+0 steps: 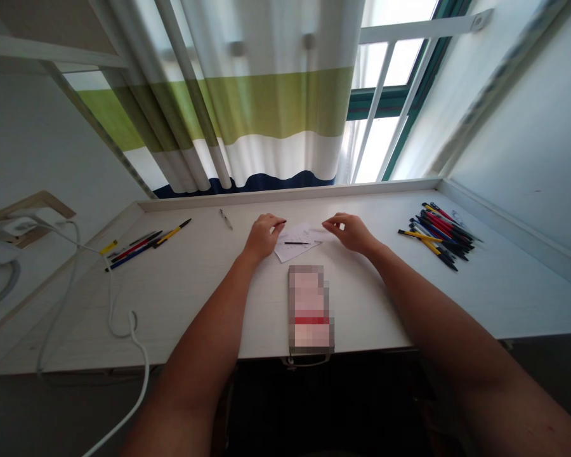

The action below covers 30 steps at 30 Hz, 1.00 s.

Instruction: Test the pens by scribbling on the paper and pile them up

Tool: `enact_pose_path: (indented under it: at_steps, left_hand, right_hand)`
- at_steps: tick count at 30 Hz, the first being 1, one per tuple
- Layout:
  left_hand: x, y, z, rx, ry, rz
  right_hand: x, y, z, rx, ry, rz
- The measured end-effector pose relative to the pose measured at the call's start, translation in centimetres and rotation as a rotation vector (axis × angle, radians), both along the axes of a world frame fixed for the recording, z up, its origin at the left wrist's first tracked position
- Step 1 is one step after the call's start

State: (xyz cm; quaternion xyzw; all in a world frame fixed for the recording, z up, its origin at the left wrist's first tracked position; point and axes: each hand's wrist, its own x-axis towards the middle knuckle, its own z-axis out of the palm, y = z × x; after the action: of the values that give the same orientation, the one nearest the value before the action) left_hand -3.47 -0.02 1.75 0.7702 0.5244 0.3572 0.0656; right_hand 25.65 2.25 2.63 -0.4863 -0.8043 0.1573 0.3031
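Observation:
My left hand (262, 235) is closed in a pinch at the left edge of a white sheet of paper (288, 254). A small dark spot shows at its fingertips, too small to name. To the right of the paper my right hand (349, 231) also pinches, thumb and forefinger together. Whatever lies between those fingers is too small to tell. Faint marks cover the paper, and a thin black stick-like piece (295, 242) rests on it between my hands. Nearer to me lies a blurred-out rectangular object (309, 304), pinkish with a red band.
Many pens (440, 231) lie heaped at the right of the white desk (195, 311). Several more pens (137, 247) sit at the left, with a single slim pen (226, 219) behind my left hand. A white cable (140, 346) hangs over the left front edge. Curtains (276, 101) hang behind.

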Motion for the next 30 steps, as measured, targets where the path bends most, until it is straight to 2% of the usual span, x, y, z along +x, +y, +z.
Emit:
enact_pose_path:
  at_steps: [2, 5, 9, 13, 19, 25, 28, 30]
  left_hand:
    - [-1.7, 0.5, -0.4, 0.041, -0.034, 0.153]
    - [-4.0, 1.2, -1.4, -0.082, 0.011, 0.341]
    - [-5.1, 1.6, -2.4, -0.128, 0.055, 0.396]
    - [-5.0, 1.8, -2.7, -0.113, 0.050, 0.391]
    - [-5.2, 2.0, -2.8, -0.100, 0.038, 0.385]
    - [-4.4, 1.8, -2.4, -0.161, 0.091, 0.256]
    - [-4.3, 1.8, -2.1, -0.179, 0.035, 0.287]
    - [-4.1, 1.5, -1.6, -0.123, -0.040, 0.312]
  right_hand:
    - [1.4, 0.9, -0.3, 0.058, 0.045, -0.213]
    - [3.4, 2.1, -1.3, -0.023, -0.071, -0.428]
    - [4.4, 2.9, -2.8, -0.133, -0.274, -0.390]
    - [4.2, 3.1, -3.3, -0.096, -0.267, -0.393]
    - [4.3, 3.1, -3.1, -0.102, -0.269, -0.399]
    - [4.2, 3.1, -3.0, -0.123, -0.267, -0.398]
    - [4.2, 3.0, -2.6, -0.122, -0.248, -0.415]
    - [3.8, 2.5, -1.9, -0.087, -0.192, -0.436]
